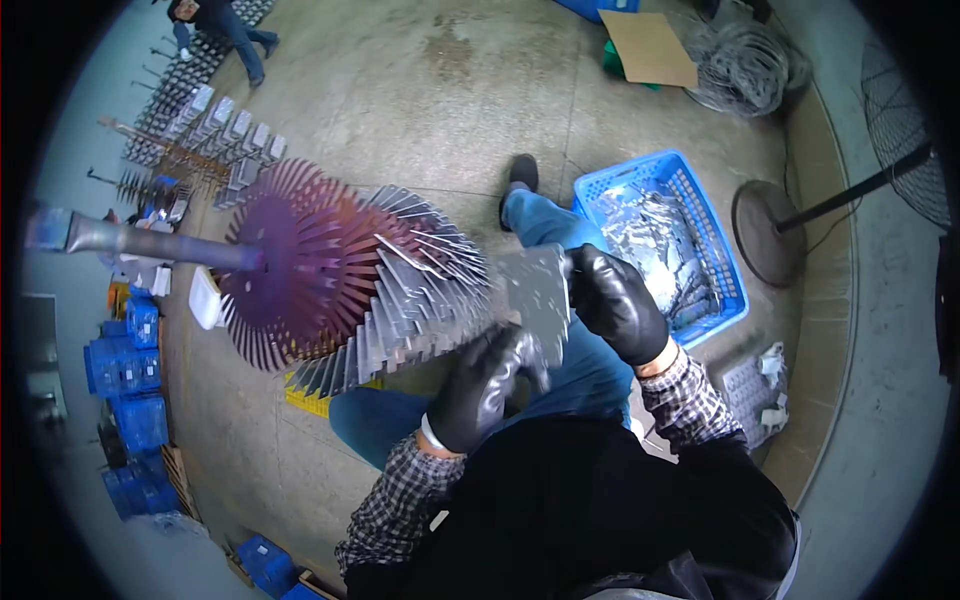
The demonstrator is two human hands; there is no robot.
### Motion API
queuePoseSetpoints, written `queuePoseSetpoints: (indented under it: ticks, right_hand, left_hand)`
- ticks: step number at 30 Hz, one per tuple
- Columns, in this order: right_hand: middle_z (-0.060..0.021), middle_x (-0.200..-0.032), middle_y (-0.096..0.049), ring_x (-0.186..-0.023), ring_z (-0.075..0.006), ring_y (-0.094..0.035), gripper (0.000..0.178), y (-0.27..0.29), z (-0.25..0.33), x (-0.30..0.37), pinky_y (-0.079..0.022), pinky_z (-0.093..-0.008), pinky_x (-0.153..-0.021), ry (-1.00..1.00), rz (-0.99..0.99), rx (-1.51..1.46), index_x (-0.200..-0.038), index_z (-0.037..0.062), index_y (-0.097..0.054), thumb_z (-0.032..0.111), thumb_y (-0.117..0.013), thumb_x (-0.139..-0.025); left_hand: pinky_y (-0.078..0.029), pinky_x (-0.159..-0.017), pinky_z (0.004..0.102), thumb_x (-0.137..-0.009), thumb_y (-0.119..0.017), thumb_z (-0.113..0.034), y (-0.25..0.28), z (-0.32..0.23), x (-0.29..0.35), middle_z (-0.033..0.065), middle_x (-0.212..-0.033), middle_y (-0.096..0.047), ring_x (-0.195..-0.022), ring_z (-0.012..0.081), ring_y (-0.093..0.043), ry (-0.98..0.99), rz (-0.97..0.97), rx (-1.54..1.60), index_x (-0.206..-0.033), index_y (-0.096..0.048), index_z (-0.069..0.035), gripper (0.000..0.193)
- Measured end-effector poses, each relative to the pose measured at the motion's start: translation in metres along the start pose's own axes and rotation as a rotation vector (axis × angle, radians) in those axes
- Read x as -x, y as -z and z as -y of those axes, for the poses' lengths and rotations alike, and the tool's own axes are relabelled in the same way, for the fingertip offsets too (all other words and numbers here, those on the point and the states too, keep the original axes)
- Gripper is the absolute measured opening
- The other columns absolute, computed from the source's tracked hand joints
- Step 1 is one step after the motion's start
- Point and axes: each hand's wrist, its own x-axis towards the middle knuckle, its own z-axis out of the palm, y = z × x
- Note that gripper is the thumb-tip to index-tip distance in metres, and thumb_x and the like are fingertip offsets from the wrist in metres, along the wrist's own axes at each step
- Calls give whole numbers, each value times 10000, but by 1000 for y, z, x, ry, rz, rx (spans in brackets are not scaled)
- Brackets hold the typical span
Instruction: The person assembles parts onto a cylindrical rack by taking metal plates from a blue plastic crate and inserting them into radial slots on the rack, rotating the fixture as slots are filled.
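Note:
Between finger and thumb, my black-gloved right hand (620, 305) grips the right edge of a flat grey metal plate (537, 290). My left hand (485, 385), also in a black glove, is under the rack's right end, close to the plate's lower corner. Its fingers are loosely bent and apart, slightly blurred, and nothing shows in them. To the left is a round, reddish-purple slotted rack (295, 260) on a horizontal metal shaft (165, 242). Thin grey metal plates (400, 310) stand fanned out in its slots, reaching almost to the plate I hold.
On the floor at right, a blue basket (735, 285) holds many loose metal pieces. Beyond it stands a floor fan (768, 235). Blue crates (140, 420) line the left wall. Racks of parts (225, 140) and another person (235, 35) are at far left.

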Motion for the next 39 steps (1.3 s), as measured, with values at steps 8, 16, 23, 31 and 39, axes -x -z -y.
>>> queuePoseSetpoints:
  ticks: [8, 16, 23, 31, 39]
  right_hand:
    - [-106, -1119, -800, -970, -145, -737, 411, -2, -31, -23, -552, -226, -896, -95, 782, -303, -1329, -5, -732, 275, -746, -1028]
    - [-104, -955, -790, -764, -131, -702, 335, -13, 7, -81, -531, -251, -681, -34, 300, 432, -1186, -5, -785, 289, -723, -1037]
    - [-148, -753, -720, -581, -223, -638, 387, -47, -58, -138, -501, -344, -548, 161, 120, 781, -895, 1, -742, 366, -731, -1023]
    - [-186, -769, -719, -613, -335, -675, 490, -60, -77, -141, -535, -397, -579, 263, 209, 1049, -884, -8, -723, 460, -689, -1025]
    - [-188, -782, -720, -621, -339, -680, 492, -63, -74, -142, -543, -401, -588, 297, 233, 1046, -888, -21, -718, 451, -690, -1025]
  left_hand:
    - [-558, -863, 445, -1125, -518, -447, -20, 20, -3, 77, -903, -681, -814, 242, -692, -48, 687, 1036, -1116, -660, -57, 416]
    - [-573, -869, 402, -1176, -341, -408, 12, -29, 35, 153, -1112, -732, -880, 253, -708, 288, 186, 208, -1278, -685, -8, 538]
    - [-584, -945, 408, -1053, -520, -99, 37, -94, 89, 174, -1246, -735, -1022, 301, -734, -322, -210, -1276, -1286, -670, -6, 292]
    - [-555, -1047, 450, -938, -552, -43, 25, -118, 71, 206, -1339, -683, -1174, 377, -689, -175, -523, -1038, -1363, -629, 5, 435]
    - [-481, -1146, 477, -961, -584, -97, 43, -115, 58, 232, -1518, -561, -1364, 396, -584, -264, -423, -1410, -1511, -533, 7, 562]
